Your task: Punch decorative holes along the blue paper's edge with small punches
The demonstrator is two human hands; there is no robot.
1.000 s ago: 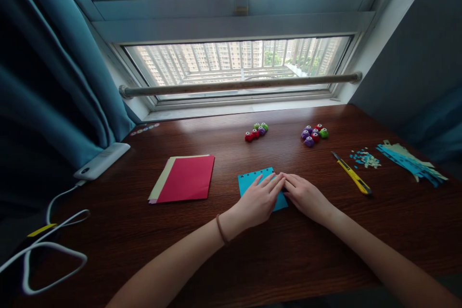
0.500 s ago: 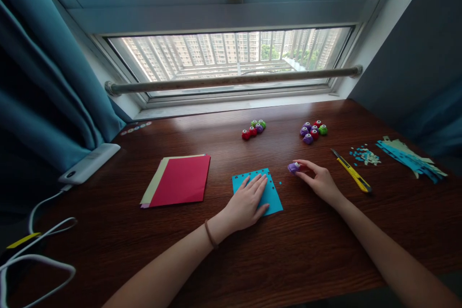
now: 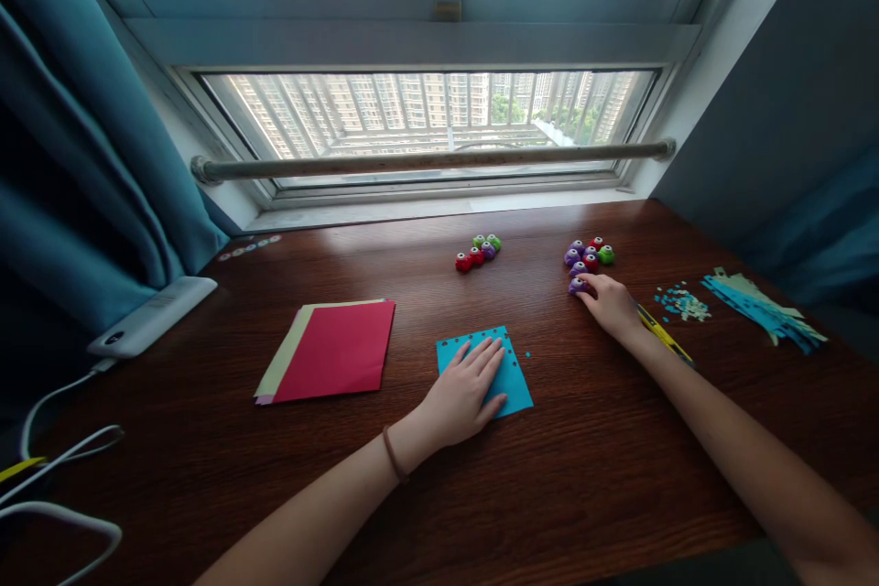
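Observation:
My left hand (image 3: 467,392) lies flat with its fingers stretched over a blue paper sheet (image 3: 515,385), pressing it to the table. Small punched holes run along the sheet's far and right edges. At the front of a cluster of small craft hole punches (image 3: 591,262), my right hand (image 3: 608,302) is closed with its fingertips around a purple craft punch (image 3: 577,286), which rests at table level. Red, green and purple punches stand just behind it. A yellow utility knife (image 3: 666,335) lies partly hidden beneath my right wrist. One blue paper dot (image 3: 528,354) sits beside the sheet.
Another group of punches (image 3: 476,255) stands at the back middle. Red paper sheets (image 3: 336,352) are stacked on the left. Paper dots (image 3: 682,302) and cut paper strips (image 3: 762,307) lie at right. A white power strip (image 3: 155,316) with a cable is at far left.
My right hand has carried the purple punch away from the blue sheet, back and right to the cluster. My left hand stays on the paper. The view has shifted slightly.

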